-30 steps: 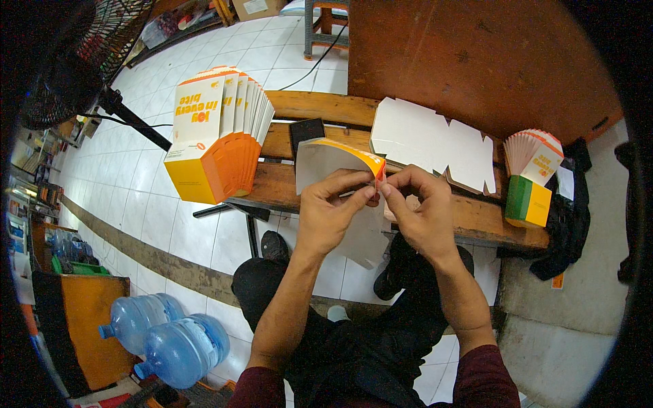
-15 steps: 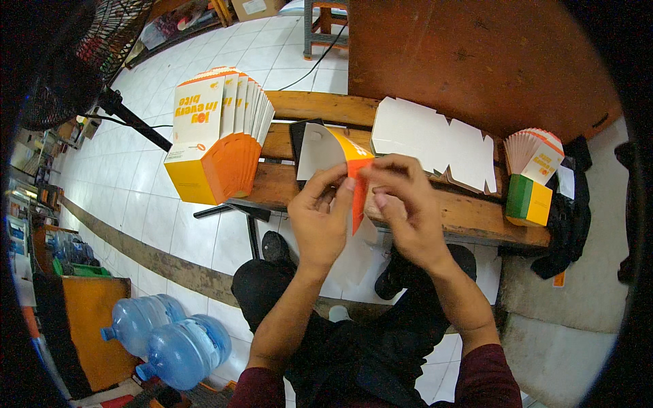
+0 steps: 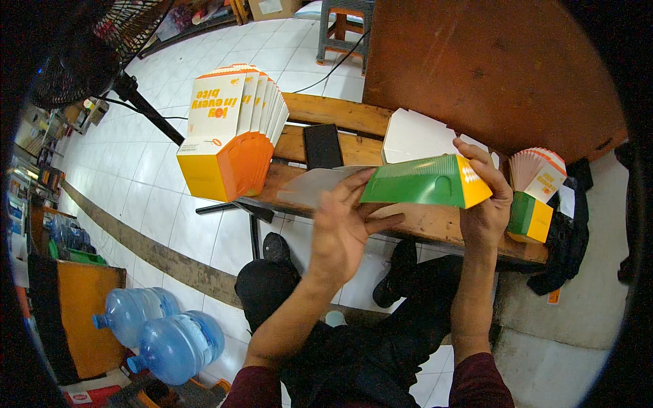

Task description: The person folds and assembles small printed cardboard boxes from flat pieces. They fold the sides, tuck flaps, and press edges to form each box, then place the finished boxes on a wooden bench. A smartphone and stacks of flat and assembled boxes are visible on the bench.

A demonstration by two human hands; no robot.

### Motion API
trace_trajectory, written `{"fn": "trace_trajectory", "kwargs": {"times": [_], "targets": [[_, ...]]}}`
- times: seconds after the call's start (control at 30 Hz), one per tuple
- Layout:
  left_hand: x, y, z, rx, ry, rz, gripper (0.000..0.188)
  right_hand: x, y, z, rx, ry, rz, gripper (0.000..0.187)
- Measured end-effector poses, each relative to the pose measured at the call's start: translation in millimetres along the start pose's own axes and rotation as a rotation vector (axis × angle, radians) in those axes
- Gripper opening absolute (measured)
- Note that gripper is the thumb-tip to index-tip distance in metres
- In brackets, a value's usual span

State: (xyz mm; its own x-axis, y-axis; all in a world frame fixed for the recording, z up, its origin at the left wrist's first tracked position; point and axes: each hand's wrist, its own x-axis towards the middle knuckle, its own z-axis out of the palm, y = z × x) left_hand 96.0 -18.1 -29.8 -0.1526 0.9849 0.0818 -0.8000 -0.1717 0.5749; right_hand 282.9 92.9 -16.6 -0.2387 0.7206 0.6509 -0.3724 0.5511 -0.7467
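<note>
A folding paper carton (image 3: 415, 182), green with a yellow end, is held up above the bench, partly opened into shape. Around its yellow end, my right hand (image 3: 486, 197) is closed, fingers over the top and thumb side below. My left hand (image 3: 340, 231) is at the other end, thumb stretched out and fingers apart, slightly blurred; its fingertips are by the carton's left edge. A pale, blurred flap (image 3: 313, 187) extends left behind those fingers. Beyond the right hand lies a stack of flat white carton blanks (image 3: 415, 132), partly covered by the carton and hand.
A fan of nested yellow-orange cartons (image 3: 204, 170) stands left on the wooden bench (image 3: 326, 105); a smaller green-yellow nested stack (image 3: 530, 214) is at right. A black phone-like slab (image 3: 322, 146) lies between. A fan (image 3: 75, 68), large water bottles (image 3: 180, 347) and a stool (image 3: 345, 34) surround the bench.
The carton has turned from its narrow orange side to its green side and spread wider. My right hand has moved right with it; my left hand has opened and shifted slightly.
</note>
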Motion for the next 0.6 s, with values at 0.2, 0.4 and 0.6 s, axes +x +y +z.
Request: {"fn": "trace_trajectory", "kwargs": {"times": [0.2,0.4,0.6], "targets": [[5,25,-8,-0.163,0.246,-0.291,0.07,-1,1,-6,0.227,-0.25,-0.012,0.011],[-10,23,4,-0.012,0.11,-0.122,0.037,3,-2,-14,-0.296,0.064,0.006,0.03],[-6,-1,15,0.531,0.236,0.222,0.037,4,-26,26,-0.816,0.291,-0.397,0.054]]}}
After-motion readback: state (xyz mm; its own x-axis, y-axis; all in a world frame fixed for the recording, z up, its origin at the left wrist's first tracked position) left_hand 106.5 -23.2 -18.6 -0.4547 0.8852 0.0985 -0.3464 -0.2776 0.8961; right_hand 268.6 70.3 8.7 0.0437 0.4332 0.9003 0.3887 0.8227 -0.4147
